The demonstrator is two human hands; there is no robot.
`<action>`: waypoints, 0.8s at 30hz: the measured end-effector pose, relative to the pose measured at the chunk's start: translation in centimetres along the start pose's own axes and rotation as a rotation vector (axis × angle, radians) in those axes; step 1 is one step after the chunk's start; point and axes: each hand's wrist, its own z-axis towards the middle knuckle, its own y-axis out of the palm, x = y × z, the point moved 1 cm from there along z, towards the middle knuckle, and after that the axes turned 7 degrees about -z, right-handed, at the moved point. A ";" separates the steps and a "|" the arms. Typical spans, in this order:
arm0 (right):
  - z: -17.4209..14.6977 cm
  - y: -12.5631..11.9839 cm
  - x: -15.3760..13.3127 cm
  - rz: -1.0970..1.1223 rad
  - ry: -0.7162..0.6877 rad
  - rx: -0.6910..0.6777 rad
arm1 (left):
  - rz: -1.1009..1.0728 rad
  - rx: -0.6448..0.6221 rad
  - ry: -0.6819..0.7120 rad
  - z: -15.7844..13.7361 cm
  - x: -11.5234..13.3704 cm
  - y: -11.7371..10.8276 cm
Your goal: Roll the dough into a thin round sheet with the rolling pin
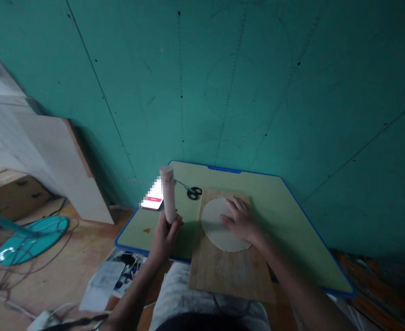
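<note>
My left hand (164,233) is closed around the lower end of a wooden rolling pin (169,195), which it holds upright over the left part of the table. A flat, roughly round sheet of dough (216,227) lies on a wooden board (219,271). My right hand (239,218) rests on the right side of the dough, palm down with the fingers spread. Part of the dough is hidden under that hand. The board reaches past the table's near edge, above my lap.
The pale table (271,193) has a blue rim and stands against a green wall (154,92). Black-handled scissors (194,192) and a phone (151,202) lie behind and beside the rolling pin. A small orange scrap (146,230) is nearer. Cables and a turquoise round base (47,234) are on the floor.
</note>
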 end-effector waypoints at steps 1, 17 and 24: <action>0.0 0.1 -0.1 -0.003 -0.003 0.005 | -0.021 0.011 -0.004 0.0 0.3 -0.1; -0.9 0.1 -1.2 -0.025 0.019 0.001 | -0.524 -0.198 -0.417 -2.2 5.1 1.6; -0.7 0.3 -0.7 -0.017 -0.027 0.004 | -0.486 -0.232 -0.392 -2.4 4.8 1.2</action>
